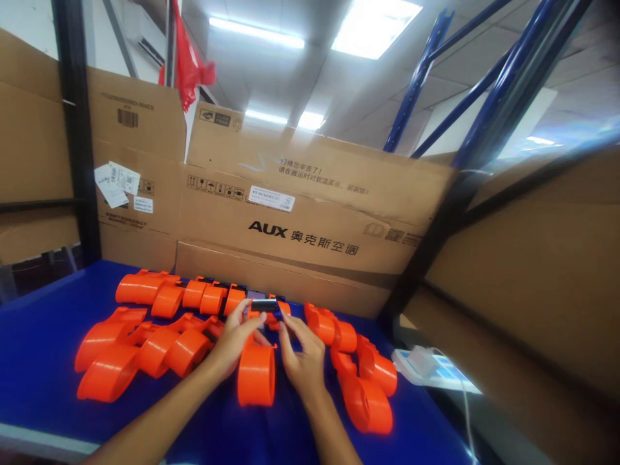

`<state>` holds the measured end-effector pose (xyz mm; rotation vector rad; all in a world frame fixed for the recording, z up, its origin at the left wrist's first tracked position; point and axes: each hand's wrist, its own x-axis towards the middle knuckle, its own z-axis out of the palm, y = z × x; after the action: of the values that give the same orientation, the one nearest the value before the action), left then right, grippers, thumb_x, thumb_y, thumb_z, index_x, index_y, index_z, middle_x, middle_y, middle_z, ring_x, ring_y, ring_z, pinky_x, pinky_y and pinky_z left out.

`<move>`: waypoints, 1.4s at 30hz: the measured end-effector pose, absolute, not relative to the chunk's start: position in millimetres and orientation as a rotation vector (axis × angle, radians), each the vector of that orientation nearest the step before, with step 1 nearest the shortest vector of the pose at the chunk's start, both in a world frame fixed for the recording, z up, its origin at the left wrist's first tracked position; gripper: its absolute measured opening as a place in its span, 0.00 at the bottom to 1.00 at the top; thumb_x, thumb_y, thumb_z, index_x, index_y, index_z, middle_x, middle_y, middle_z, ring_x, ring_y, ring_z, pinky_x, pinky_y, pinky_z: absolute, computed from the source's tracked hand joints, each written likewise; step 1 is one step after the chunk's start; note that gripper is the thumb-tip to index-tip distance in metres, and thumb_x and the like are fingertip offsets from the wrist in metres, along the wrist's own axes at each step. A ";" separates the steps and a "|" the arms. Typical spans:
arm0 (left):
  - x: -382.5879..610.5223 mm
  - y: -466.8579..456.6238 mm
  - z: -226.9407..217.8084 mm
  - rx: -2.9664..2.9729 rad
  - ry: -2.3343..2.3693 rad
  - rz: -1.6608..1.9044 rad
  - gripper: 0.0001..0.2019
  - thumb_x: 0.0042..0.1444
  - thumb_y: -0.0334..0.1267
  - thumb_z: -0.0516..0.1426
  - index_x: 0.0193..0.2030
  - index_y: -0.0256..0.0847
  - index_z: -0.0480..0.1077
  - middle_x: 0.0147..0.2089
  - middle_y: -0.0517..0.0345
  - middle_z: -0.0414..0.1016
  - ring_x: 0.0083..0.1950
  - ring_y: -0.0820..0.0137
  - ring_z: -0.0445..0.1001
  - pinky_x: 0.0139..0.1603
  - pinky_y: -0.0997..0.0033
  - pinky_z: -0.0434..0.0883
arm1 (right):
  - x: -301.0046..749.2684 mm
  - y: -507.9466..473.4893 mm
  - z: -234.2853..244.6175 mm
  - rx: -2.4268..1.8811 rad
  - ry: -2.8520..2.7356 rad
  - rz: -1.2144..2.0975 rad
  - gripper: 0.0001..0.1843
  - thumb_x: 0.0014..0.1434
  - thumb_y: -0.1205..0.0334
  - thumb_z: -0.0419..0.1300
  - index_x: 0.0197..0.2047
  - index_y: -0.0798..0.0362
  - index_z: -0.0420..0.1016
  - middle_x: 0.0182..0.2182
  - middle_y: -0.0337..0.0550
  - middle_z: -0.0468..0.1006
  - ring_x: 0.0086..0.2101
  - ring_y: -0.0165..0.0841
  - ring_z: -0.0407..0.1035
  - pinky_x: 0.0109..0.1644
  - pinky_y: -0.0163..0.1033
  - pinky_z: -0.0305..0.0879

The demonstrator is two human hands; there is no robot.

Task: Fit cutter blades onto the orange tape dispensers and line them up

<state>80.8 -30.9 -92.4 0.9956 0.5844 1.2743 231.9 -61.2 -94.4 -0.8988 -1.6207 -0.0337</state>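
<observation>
An orange plastic tape dispenser (256, 374) stands on the blue table (39, 336) between my two hands. My left hand (232, 342) pinches its far end, where a small black part (264, 305) sits. My right hand (303, 355) grips the same end from the right, fingers bent round it. Both forearms reach in from the lower edge.
Several more orange dispensers lie in rows to the left (145, 349) and in a pile to the right (363, 381). Large cardboard boxes (300, 226) wall the table's far side and right. A white power strip (421, 361) lies at the right edge. Blue rack posts (484, 110) rise behind.
</observation>
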 end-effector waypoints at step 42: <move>83.4 -35.0 -86.0 1.013 0.453 1.132 0.20 0.46 0.41 0.69 0.45 0.36 0.76 0.38 0.50 0.82 0.38 0.62 0.80 0.41 0.67 0.74 | 233.8 -56.2 -82.9 -0.915 -1.471 0.738 0.18 0.65 0.44 0.53 0.46 0.49 0.68 0.27 0.36 0.71 0.26 0.31 0.65 0.30 0.35 0.62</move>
<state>83.4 -35.0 -86.0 1.0133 0.4532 1.1324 233.8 -56.2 -82.9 -0.9150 -1.4713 0.7384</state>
